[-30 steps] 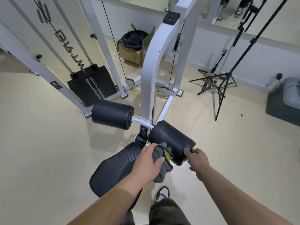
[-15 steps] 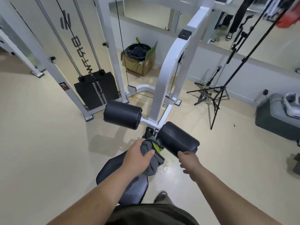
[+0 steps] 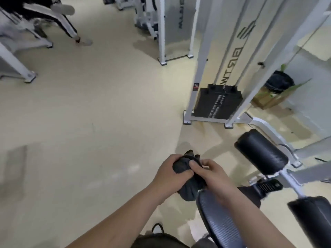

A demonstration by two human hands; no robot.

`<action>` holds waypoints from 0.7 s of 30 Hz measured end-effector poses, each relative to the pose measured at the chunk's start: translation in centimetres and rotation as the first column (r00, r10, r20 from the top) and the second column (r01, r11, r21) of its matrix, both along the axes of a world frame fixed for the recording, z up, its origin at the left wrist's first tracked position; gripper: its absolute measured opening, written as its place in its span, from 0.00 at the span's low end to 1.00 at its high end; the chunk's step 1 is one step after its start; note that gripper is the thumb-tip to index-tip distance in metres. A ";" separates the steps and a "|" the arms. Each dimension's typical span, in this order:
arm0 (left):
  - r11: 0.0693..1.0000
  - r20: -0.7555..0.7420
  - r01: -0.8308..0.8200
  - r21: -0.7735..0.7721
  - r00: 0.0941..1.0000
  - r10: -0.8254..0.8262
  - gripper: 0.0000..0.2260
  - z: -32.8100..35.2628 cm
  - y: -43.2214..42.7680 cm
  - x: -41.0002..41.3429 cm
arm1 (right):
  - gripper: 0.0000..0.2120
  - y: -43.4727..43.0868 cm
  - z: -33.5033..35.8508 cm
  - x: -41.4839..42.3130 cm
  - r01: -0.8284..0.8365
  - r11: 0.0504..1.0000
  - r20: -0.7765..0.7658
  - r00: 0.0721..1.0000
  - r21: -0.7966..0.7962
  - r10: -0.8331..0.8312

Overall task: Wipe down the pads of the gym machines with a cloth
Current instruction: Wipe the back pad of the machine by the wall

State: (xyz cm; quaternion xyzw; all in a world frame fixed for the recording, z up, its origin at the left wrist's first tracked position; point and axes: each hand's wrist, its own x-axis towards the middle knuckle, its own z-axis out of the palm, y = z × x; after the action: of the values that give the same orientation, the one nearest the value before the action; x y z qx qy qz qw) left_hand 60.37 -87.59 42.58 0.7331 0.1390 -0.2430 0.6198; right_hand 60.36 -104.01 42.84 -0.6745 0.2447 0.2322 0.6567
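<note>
At the far left, beyond the pale floor [image 3: 89, 122], another person's legs [image 3: 60, 24] are stepping past a white machine frame [image 3: 16, 61]. In the middle, I am gripping the dark grey cloth [image 3: 181, 166] in my left hand [image 3: 170, 176], fingers [image 3: 171, 158] curling round its bunched top. My right hand [image 3: 215, 176] is meeting it from the other side, thumb and fingertips pinching the same bundle, so the cloth is sitting between both hands, hanging above the floor just beside the front left edge of the black seat pad [image 3: 218, 221]. It is not touching any pad. Further right, the black weight stack [image 3: 217, 102] is standing inside its white frame. One black roller pad [image 3: 261, 153] is lying beyond my right hand, and a second roller pad [image 3: 311, 219] is showing at the right edge. A cardboard box [image 3: 266, 99] is standing by the wall.
</note>
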 end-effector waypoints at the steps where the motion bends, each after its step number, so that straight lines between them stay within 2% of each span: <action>1: 0.997 -0.032 -0.067 -0.028 0.997 0.066 0.16 0.2 2.7 0.0 | 0.24 2.7 -0.1 1.1 -0.054 0.998 -0.008 0.998 -0.028 0.054; 3: 0.976 -0.083 -0.203 -0.080 0.977 0.196 0.13 0.7 7.1 0.3 | 0.23 7.0 -0.5 2.9 -0.150 0.988 -0.004 0.989 -0.038 0.150; 7: 0.874 -0.126 -0.473 -0.108 0.879 0.460 0.09 -0.3 15.4 0.6 | 0.20 16.1 -0.8 7.1 -0.369 0.928 0.026 0.928 -0.045 0.371; 9: 0.819 -0.127 -0.563 -0.107 0.825 0.551 0.13 -0.6 18.3 0.7 | 0.20 19.7 -1.2 9.0 -0.449 0.893 0.037 0.892 -0.037 0.450; 11: 0.767 -0.146 -0.631 -0.114 0.775 0.615 0.23 -0.9 20.8 1.0 | 0.21 22.8 -1.7 11.1 -0.536 0.843 0.046 0.842 -0.040 0.538; 13: 0.743 -0.159 -0.657 -0.124 0.753 0.639 0.28 -0.7 23.5 1.6 | 0.23 26.1 -1.8 13.4 -0.621 0.782 0.067 0.779 -0.043 0.623; 16: 0.702 -0.138 -0.704 -0.105 0.710 0.691 0.20 -0.2 27.8 2.3 | 0.25 32.0 -1.4 17.0 -0.748 0.662 0.102 0.656 -0.039 0.748; 18: 0.625 -0.108 -0.778 -0.061 0.628 0.771 0.19 0.5 30.3 2.2 | 0.25 35.9 -0.5 18.7 -0.809 0.587 0.121 0.580 -0.032 0.806; 21: 0.460 -0.058 -0.886 -0.057 0.463 0.884 0.17 1.5 34.3 1.4 | 0.26 42.7 0.8 19.9 -0.895 0.446 0.140 0.440 -0.017 0.887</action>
State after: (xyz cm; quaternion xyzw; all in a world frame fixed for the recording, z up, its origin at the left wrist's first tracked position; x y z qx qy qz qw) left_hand 61.73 -53.26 44.08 0.5273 0.4951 0.1006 0.6831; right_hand 80.22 -61.27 43.60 -0.6959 -0.1960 0.5059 0.4705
